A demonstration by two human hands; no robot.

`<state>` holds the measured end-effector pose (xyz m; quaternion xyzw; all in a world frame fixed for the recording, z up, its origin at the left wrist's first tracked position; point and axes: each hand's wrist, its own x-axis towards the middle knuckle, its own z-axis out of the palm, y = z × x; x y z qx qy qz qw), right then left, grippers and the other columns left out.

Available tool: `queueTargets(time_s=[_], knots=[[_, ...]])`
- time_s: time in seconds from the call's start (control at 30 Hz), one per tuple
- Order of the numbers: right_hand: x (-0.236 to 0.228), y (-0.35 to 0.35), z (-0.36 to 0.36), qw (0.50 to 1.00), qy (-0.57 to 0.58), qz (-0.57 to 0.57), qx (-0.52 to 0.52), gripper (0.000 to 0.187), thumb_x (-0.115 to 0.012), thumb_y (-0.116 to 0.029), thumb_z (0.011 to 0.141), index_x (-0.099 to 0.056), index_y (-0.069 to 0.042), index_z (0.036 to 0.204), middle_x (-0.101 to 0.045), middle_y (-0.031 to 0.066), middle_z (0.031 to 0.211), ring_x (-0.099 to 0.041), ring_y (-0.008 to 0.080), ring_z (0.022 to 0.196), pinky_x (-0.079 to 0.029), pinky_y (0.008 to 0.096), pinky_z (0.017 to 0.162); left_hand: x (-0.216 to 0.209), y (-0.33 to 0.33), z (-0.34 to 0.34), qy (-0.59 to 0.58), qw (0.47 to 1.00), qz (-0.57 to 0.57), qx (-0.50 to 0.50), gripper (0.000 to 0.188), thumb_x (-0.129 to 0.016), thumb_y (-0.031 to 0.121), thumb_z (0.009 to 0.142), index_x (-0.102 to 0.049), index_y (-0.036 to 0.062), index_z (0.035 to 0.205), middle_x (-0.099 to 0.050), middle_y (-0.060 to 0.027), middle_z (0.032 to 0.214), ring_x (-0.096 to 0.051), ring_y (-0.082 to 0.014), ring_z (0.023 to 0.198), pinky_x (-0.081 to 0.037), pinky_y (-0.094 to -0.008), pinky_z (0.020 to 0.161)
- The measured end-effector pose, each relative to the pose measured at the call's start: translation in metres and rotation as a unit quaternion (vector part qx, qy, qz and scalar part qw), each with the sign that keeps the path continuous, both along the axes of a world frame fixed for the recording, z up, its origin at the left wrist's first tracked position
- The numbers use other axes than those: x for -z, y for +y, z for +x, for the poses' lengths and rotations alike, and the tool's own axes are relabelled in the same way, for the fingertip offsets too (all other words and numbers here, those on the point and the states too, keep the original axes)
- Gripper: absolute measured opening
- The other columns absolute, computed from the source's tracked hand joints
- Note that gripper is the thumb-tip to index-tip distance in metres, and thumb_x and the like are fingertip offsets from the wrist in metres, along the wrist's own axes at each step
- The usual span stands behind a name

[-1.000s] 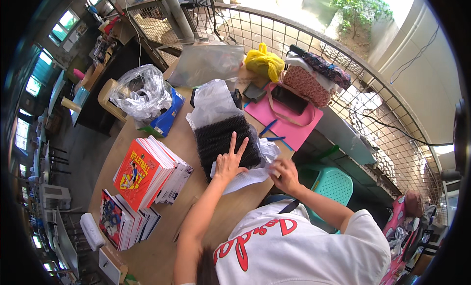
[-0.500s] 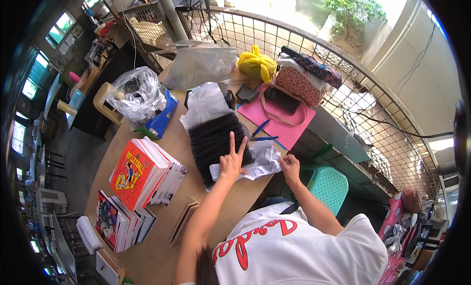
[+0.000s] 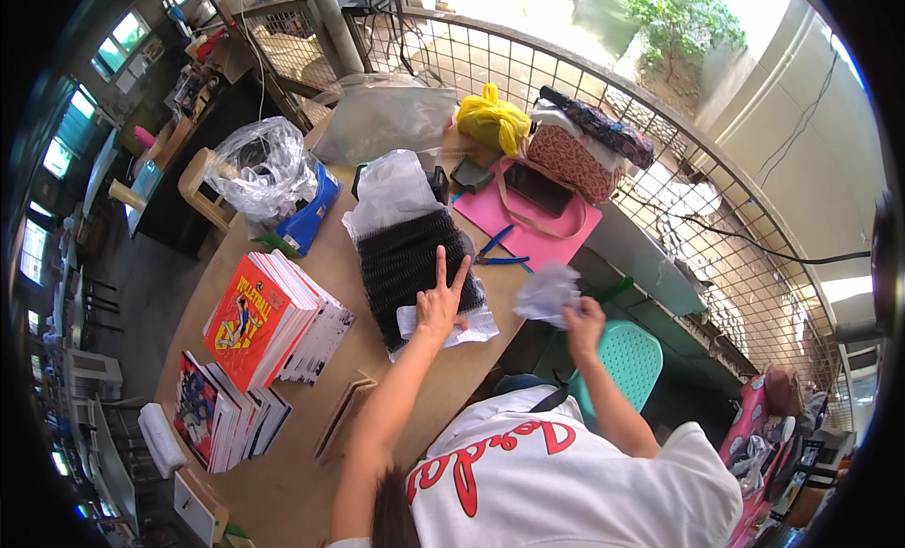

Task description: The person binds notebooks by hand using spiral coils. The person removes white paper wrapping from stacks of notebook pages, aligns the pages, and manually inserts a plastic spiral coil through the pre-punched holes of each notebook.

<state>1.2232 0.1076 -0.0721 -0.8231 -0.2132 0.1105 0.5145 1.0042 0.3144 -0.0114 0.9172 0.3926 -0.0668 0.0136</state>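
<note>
Left hand (image 3: 436, 312) over black ridged bundle (image 3: 401, 256), two fingers (image 3: 441, 270) spread — right hand (image 3: 584, 329) out past table (image 3: 302, 496) edge, pinching crumpled whitish sheet (image 3: 547, 295) — blue-handled pliers (image 3: 506, 261) beside bundle, orange-covered books (image 3: 247, 317) stacked left.

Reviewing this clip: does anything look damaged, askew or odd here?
Yes, the white wrapping showing at both ends of the black coils looks crumpled and torn: a ragged scrap is in the right hand, apparently separate from it, while the left hand rests on the coils. Nothing appears spilled.
</note>
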Motion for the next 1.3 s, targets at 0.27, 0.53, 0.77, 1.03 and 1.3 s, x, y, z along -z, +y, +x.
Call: queueTargets(time_s=[0.27,0.53,0.77,1.03,1.3], knots=[[-0.086,-0.032,0.042,0.924,0.273,0.241,-0.112,0.031,-0.068,-0.005,0.078,-0.067,0.002,0.108,-0.068,0.0025,0.093,-0.062,0.0116,0.084,-0.048,0.0268,0.080,-0.060,-0.002,-0.027,-0.324,0.945,0.030,-0.023,0.118,-0.091,0.032,0.062,-0.022,0.0212,0.159,-0.024,-0.0201,0.161,-0.072,-0.0325,0.090,-0.059,-0.0389,0.076],[-0.153,0.059,-0.103,0.669,0.598,0.349,-0.271,0.079,-0.046,-0.067,0.095,-0.028,-0.017,0.153,-0.050,0.0126,0.139,-0.052,0.0261,0.127,-0.042,0.0399,0.107,-0.086,-0.090,0.030,-0.543,0.835,0.004,0.089,0.062,-0.066,0.060,0.085,-0.064,0.0061,0.116,-0.051,-0.0180,0.137,-0.047,-0.0410,0.123,-0.034,-0.0519,0.102],[-0.133,0.100,-0.121,0.603,0.685,0.233,-0.335,0.125,-0.026,-0.100,0.067,-0.036,-0.007,0.149,-0.043,0.0169,0.150,-0.047,0.0311,0.131,-0.038,0.0472,0.110,-0.088,-0.050,0.012,-0.637,0.771,-0.009,-0.004,0.038,-0.065,0.033,0.095,-0.057,0.0051,0.121,-0.062,-0.0092,0.084,-0.063,-0.0282,0.074,-0.050,-0.0425,0.070],[-0.153,0.215,-0.125,0.739,0.354,0.158,-0.551,0.084,-0.044,-0.070,0.093,-0.045,-0.002,0.142,-0.051,0.0179,0.142,-0.054,0.0357,0.125,-0.042,0.0495,0.106,-0.075,0.015,-0.013,-0.307,0.921,0.233,-0.060,0.098,-0.010,0.085,0.085,-0.037,0.0217,0.155,-0.002,-0.0344,0.160,0.009,-0.0451,0.150,0.014,-0.0706,0.108],[-0.158,0.381,-0.143,0.796,0.266,0.342,-0.422,0.019,-0.064,-0.017,0.086,-0.069,0.000,0.093,-0.065,0.0048,0.084,-0.062,0.0177,0.075,-0.049,0.0308,0.066,-0.185,0.129,-0.053,-0.343,0.877,0.274,-0.194,0.078,-0.035,0.078,0.088,-0.050,0.0272,0.146,-0.004,-0.0222,0.165,-0.002,-0.0485,0.149,0.010,-0.0737,0.107]])
